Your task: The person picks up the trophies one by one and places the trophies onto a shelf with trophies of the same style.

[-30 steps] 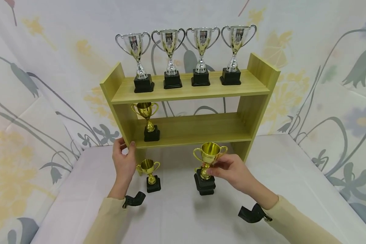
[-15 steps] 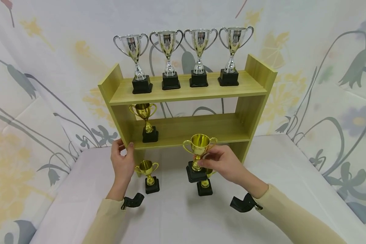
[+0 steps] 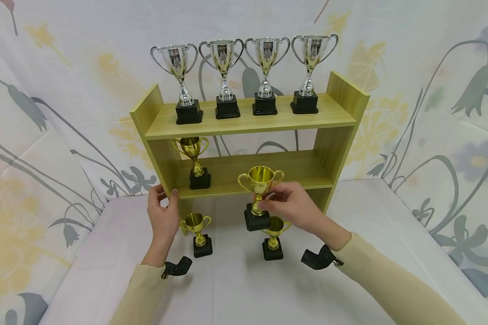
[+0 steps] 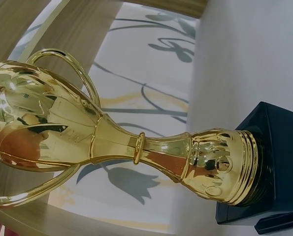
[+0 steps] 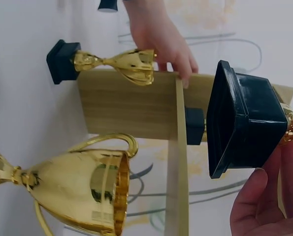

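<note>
My right hand [image 3: 297, 205] pinches the stem of a small gold trophy cup [image 3: 261, 179] with a black base, holding it off the table in front of the wooden shelf's middle board. The right wrist view shows the trophy's black base [image 5: 254, 123] from below. My left hand [image 3: 163, 221] grips the left side panel [image 3: 160, 162] of the wooden shelf, thumb at its front edge. A second gold trophy [image 3: 199, 164] stands at the left of the middle board. Two more, one left [image 3: 202, 241] and one right [image 3: 273, 246], stand on the table.
Several silver trophies [image 3: 266, 63] stand in a row on the top board [image 3: 244, 124]. The middle board [image 3: 293, 169] shows bare wood right of its gold trophy. White cloth [image 3: 236, 289] covers the table, and a flowered backdrop [image 3: 81, 90] hangs behind.
My right hand has lifted the gold trophy up and to the left, uncovering the gold trophy behind it on the table. The left hand keeps its grip on the shelf.
</note>
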`<state>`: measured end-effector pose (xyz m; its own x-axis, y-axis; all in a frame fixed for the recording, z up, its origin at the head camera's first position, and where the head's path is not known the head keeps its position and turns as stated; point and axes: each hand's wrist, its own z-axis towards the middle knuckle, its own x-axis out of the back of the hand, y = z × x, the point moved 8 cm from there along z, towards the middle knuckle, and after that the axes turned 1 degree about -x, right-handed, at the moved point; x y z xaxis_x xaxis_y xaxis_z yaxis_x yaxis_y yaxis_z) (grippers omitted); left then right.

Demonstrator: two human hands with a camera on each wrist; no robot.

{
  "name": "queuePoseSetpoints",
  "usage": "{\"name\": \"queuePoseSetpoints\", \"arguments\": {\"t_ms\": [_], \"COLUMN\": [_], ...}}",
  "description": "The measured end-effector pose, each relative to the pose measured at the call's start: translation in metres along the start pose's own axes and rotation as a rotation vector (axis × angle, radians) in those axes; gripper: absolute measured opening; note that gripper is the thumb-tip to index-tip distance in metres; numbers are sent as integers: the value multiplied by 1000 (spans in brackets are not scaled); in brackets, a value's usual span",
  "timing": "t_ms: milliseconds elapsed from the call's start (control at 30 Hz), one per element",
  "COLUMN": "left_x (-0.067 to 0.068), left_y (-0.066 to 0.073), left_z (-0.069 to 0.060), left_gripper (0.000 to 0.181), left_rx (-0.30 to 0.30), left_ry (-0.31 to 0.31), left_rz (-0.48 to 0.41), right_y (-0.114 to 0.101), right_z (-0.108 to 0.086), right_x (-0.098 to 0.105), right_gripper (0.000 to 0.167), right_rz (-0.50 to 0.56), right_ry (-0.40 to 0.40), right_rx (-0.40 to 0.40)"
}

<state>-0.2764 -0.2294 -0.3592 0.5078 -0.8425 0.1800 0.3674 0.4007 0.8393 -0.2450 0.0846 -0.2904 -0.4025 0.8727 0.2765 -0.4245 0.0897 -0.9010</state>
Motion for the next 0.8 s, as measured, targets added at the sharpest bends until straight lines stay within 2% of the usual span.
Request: {"name": "queuePoseSetpoints", "arguments": {"t_ms": [467,800], "left_x": [-1,0], "left_y": [0,2], "left_z": [-1,-1], "left_gripper": [32,32], "left_rx": [0,-5], "left_ry": [4,6], "left_rz": [-5,1], "right_y": [-3,4], "right_z": [20,40], "right_x": [5,9], "right_gripper": [16,17], "right_rz": [11,-49], "right_ry": [27,41], "right_rx": [-14,-58]}}
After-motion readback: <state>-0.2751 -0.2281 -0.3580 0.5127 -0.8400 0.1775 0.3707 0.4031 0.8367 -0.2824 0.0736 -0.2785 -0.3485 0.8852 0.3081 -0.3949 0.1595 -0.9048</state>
